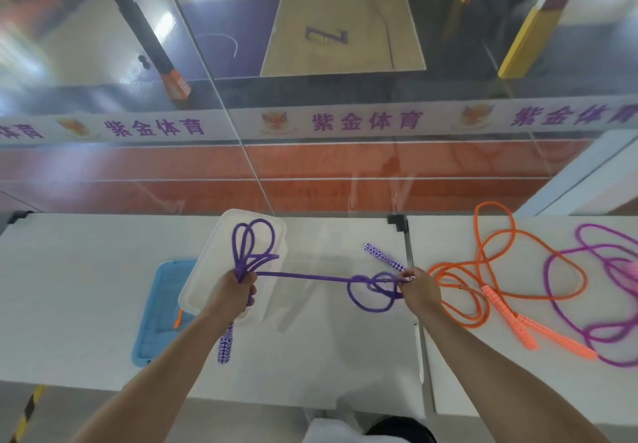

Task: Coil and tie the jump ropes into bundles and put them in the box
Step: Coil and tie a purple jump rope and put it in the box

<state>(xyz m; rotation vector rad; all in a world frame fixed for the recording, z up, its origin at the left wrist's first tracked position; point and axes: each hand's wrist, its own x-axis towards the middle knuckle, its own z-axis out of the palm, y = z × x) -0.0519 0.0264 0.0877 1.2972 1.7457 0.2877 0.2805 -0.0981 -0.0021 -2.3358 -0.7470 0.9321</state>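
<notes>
- Left hand (238, 287) is clenched round the purple rope (303, 276)'s gathered loops.
- Right hand (419, 289) pinches its strand, stretched taut between both hands.
- Orange rope (497, 253) lies loose, right.

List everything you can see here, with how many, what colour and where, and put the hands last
purple jump rope: one, purple with patterned handles, stretched between both hands over the table's middle
orange jump rope: one, orange, lying loose on the table to the right
magenta jump rope: one, magenta-purple, lying loose at the far right, overlapping the orange one
box: one, clear whitish plastic, centre-left on the table
lid: one, blue, flat beside the box on its left
table: white, across the foreground
left hand: grips the bunched loops of the purple rope
right hand: pinches the purple rope beside a loose knot
</notes>
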